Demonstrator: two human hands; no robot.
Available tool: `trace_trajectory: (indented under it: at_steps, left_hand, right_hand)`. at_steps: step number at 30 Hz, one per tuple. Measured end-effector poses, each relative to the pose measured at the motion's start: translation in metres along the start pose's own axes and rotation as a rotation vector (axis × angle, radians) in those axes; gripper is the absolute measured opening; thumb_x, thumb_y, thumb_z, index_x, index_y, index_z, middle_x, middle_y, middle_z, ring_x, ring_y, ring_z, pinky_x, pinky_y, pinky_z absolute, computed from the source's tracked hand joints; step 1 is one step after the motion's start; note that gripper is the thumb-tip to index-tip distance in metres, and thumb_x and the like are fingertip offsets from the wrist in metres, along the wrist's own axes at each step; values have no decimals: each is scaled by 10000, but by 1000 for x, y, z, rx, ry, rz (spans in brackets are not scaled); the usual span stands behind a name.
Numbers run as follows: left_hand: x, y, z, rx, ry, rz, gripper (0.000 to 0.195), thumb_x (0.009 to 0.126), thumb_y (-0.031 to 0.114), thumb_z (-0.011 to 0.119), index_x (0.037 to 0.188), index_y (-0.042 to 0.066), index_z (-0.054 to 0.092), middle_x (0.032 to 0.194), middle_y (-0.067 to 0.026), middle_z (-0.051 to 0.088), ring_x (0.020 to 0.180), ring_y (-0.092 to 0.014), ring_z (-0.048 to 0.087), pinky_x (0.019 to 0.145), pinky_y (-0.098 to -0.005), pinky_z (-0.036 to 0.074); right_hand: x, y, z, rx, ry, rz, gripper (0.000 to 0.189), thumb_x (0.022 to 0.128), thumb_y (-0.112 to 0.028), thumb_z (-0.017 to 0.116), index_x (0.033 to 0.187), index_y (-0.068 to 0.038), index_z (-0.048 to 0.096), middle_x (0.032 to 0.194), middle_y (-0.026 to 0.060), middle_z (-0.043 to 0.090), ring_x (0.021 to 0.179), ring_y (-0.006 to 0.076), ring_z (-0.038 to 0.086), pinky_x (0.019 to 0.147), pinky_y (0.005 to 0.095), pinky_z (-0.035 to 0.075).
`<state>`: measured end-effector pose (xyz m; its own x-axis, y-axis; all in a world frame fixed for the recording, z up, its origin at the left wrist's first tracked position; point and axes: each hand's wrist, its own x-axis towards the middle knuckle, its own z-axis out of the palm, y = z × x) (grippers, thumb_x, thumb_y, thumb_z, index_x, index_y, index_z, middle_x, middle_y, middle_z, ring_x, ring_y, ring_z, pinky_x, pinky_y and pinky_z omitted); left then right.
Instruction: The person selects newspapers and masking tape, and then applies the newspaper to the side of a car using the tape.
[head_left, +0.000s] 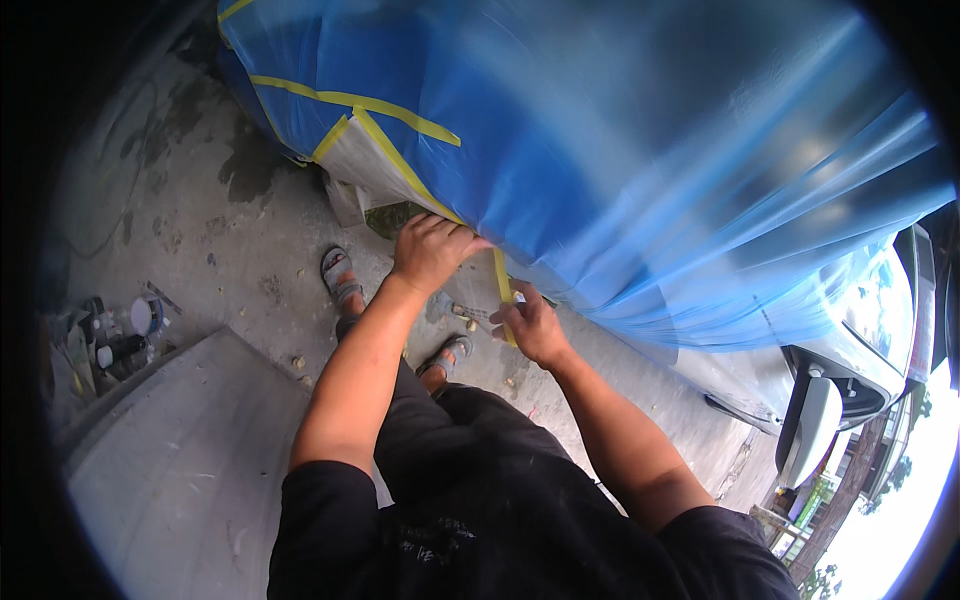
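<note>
A blue car body (517, 135) lies under clear plastic masking film (675, 225). Yellow masking tape (397, 165) runs along the edge of a whitish masking sheet (367, 159) fixed to the car's lower side. My left hand (435, 251) rests on that taped edge, fingers together and thumb stretched along the film; whether it pinches anything is unclear. To its right, my right hand (531, 324) has its fingers on the lower part of a yellow-edged strip of printed masking paper (480, 289), which hangs from the car's edge.
A grey panel (202, 450) lies at lower left, beside jars and bottles (124, 337) on the stained concrete floor (247, 247). An open car fuel flap or door part cannot be told apart at right, near a white wing mirror (814, 435).
</note>
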<state>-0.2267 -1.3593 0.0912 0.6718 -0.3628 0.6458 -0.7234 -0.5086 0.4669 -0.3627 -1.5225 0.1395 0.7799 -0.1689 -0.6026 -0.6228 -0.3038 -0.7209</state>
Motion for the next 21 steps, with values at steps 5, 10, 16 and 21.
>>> trace_trajectory:
  at_steps: [5,10,16,21]
  left_hand:
    - [-4,5,2,20,6,-47,251,709,317,766,662,123,613,660,-16,629,641,-215,626,597,-336,497]
    - [-18,18,13,-29,-16,-212,202,761,287,740,784,112,643,728,-51,636,674,-263,623,613,-372,502]
    - [-35,60,26,-301,-192,-588,136,864,164,626,935,48,634,874,-148,667,794,-365,636,688,-426,508]
    - [-21,91,40,-519,-400,-1026,206,911,147,530,1023,-5,614,949,-230,654,876,-370,638,758,-404,500]
  right_hand:
    - [18,23,12,148,199,156,311,936,-250,581,1075,28,577,722,116,669,606,184,672,544,300,510]
    - [38,41,13,120,369,77,287,920,-273,610,958,8,650,688,103,660,560,179,647,526,298,497]
    - [46,42,7,168,439,112,281,901,-267,629,940,5,688,681,101,654,543,152,621,536,298,497]
    - [43,37,8,207,473,87,239,904,-219,621,857,11,668,692,32,622,550,99,538,508,259,442]
